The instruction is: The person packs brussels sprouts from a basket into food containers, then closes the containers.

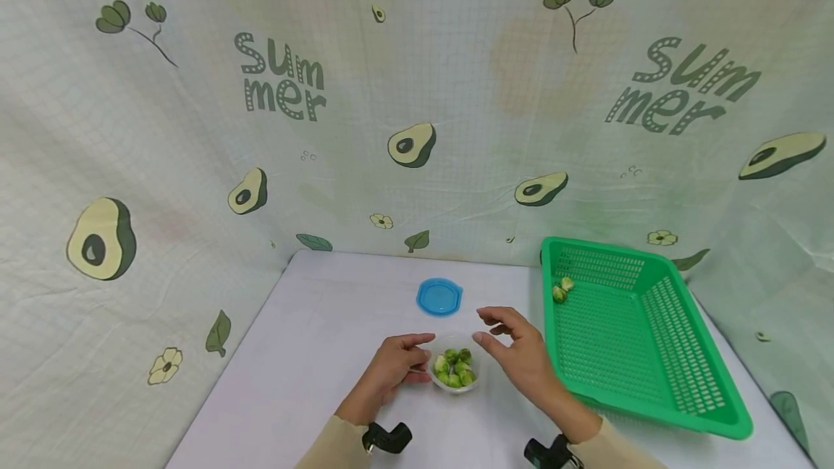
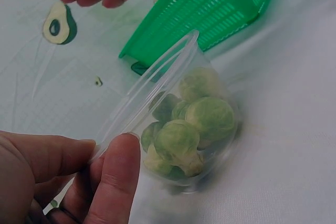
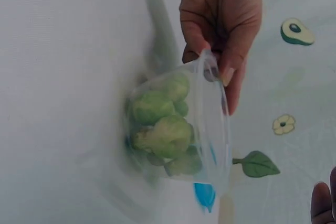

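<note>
A clear round plastic tub with several Brussels sprouts in it stands on the white table in front of me. My left hand pinches the tub's rim on its left side, thumb and fingers on either side of the edge in the left wrist view. My right hand hovers above and right of the tub, fingers loosely bent and apart, with nothing in them. Beyond the tub lies a blue round lid, flat on the table.
On the right stands a large green plastic basket with slotted walls. Two Brussels sprouts sit near its left wall. A white cloth printed with avocados hangs behind the table and along its sides.
</note>
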Demonstrator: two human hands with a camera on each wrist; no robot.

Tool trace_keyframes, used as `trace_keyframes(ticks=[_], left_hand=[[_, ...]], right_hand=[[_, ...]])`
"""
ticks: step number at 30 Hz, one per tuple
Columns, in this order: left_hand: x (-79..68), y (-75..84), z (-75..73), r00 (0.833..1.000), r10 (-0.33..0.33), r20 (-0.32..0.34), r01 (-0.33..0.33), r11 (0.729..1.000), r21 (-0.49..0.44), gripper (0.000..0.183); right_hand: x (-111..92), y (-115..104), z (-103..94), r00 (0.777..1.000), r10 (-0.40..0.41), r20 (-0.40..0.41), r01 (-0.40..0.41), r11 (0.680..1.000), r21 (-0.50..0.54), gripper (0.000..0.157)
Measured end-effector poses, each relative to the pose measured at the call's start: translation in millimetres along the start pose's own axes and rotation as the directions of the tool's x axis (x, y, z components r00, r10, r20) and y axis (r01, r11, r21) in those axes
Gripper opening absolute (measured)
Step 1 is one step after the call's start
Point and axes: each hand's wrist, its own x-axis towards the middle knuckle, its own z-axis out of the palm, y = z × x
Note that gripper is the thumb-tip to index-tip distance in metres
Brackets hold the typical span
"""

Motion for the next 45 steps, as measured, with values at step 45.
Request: trace_keyframes(ticks=[45], left_hand=[[0.9,0.9,-0.8,1.0,-0.004,0.007,0.004,1.0,-0.01,0.045]], right_hand=[[71.5,65.3,-160.3,0.979,0.143,0.142,-0.111,0.971,-0.211,0.041]])
